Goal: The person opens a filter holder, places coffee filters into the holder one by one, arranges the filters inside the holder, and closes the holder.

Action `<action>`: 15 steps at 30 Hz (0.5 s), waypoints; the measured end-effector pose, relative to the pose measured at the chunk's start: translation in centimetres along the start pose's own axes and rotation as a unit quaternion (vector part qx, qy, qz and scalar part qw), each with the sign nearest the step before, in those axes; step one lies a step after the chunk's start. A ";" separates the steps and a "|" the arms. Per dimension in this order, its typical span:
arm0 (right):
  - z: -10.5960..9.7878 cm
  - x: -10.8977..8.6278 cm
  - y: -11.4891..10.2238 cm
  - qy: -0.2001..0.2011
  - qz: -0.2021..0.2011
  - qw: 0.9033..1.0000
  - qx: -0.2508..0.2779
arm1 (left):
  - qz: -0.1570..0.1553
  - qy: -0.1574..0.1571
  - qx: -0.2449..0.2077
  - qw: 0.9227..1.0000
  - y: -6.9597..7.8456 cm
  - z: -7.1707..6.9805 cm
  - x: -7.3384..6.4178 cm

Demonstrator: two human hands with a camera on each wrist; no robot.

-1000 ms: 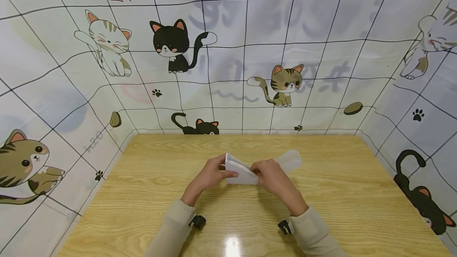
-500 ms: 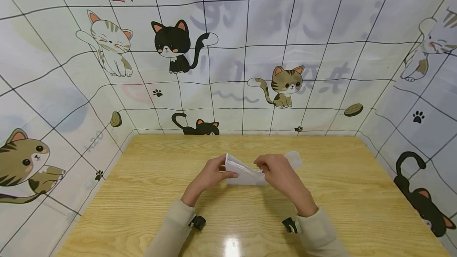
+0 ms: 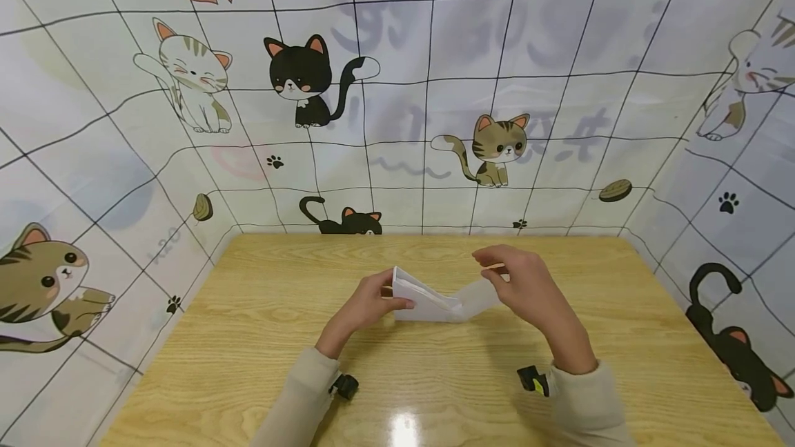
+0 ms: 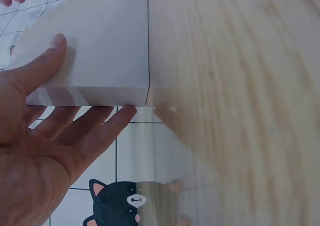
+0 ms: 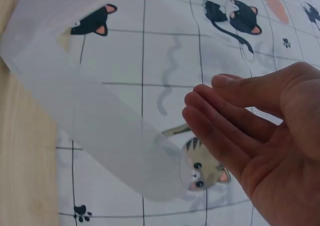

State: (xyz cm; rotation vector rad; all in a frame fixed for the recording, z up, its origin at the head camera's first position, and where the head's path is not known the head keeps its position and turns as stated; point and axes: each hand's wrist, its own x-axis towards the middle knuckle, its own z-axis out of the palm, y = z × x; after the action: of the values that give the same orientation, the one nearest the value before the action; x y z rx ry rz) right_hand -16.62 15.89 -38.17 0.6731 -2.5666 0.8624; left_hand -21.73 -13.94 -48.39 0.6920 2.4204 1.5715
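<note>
A white box-like case [image 3: 419, 304] with a slanting open top stands on the wooden table; its exact kind is unclear. From its lower right end a translucent whitish flap [image 3: 475, 297] sticks out to the right and up. My left hand [image 3: 366, 301] grips the case's taller left end. In the left wrist view the thumb presses the broad face of the case [image 4: 112, 40], with the fingers along its narrow side. My right hand [image 3: 528, 285] is raised beside the flap's far end. In the right wrist view its fingers are loosely bent, apart from the flap [image 5: 115, 141].
The pale wooden table [image 3: 298, 261] reaches back to a wall covering [image 3: 397, 109] printed with cats and grid lines. The covering also closes off the left and right sides. A black wrist camera [image 3: 344, 387] sits at each cuff.
My right hand has moved off the slanting top of the case, to the right and up, past the flap. The flap's outer end sits slightly lower. My left hand and the case have stayed put.
</note>
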 end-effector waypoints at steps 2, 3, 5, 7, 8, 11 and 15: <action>-0.7 -0.1 0.3 0.004 0.000 1.000 0.001 | 0.001 -0.003 0.000 1.000 -0.1 0.0 0.0; -1.1 -0.2 0.6 0.010 -0.001 1.000 0.000 | -0.001 -0.003 0.001 1.000 -0.1 0.0 0.1; -1.7 -0.4 1.0 0.022 0.003 1.000 -0.006 | -0.003 -0.005 0.003 1.000 -0.2 0.0 0.1; -2.5 -0.6 1.6 0.032 0.011 0.999 -0.014 | -0.001 -0.005 0.006 1.000 -0.2 0.0 0.1; -2.8 -0.7 1.9 0.034 0.018 0.999 -0.016 | 0.000 -0.005 0.006 1.000 -0.2 0.0 0.2; -4.0 -1.3 2.7 0.012 0.042 0.999 -0.001 | 0.000 -0.004 0.006 1.000 -0.1 0.0 0.1; -5.5 -2.1 4.0 -0.041 0.076 0.996 0.032 | -0.003 -0.001 0.002 1.000 0.2 0.1 0.1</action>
State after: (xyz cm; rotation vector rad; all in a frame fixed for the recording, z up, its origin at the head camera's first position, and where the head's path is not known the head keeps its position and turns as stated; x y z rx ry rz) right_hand -16.05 22.86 -36.88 0.5467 -2.7027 0.9872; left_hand -21.72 -13.77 -48.26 0.6856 2.4216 1.5634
